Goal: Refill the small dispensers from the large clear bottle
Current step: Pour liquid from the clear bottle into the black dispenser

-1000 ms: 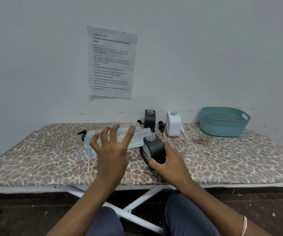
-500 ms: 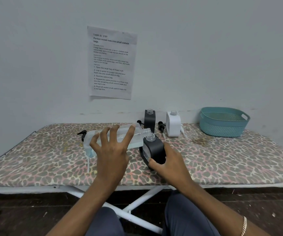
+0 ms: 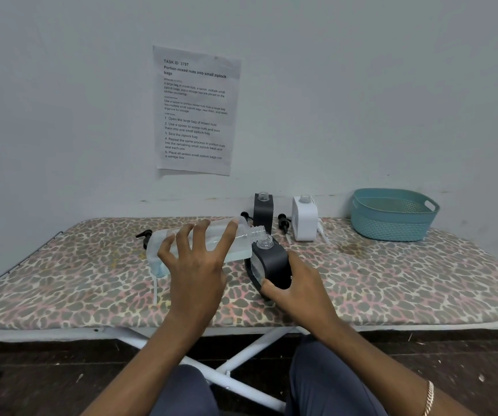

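Clear bottle [image 3: 243, 244], gripped sideways by your left hand [image 3: 195, 265], aims at the black dispenser [image 3: 273, 262] your right hand [image 3: 298, 292] clasps steady.

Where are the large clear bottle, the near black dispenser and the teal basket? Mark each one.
large clear bottle [image 3: 243, 243]: head view, on its body just below the neck.
near black dispenser [image 3: 273, 264]: head view, on its black casing.
teal basket [image 3: 391, 228]: head view, on its outer wall.
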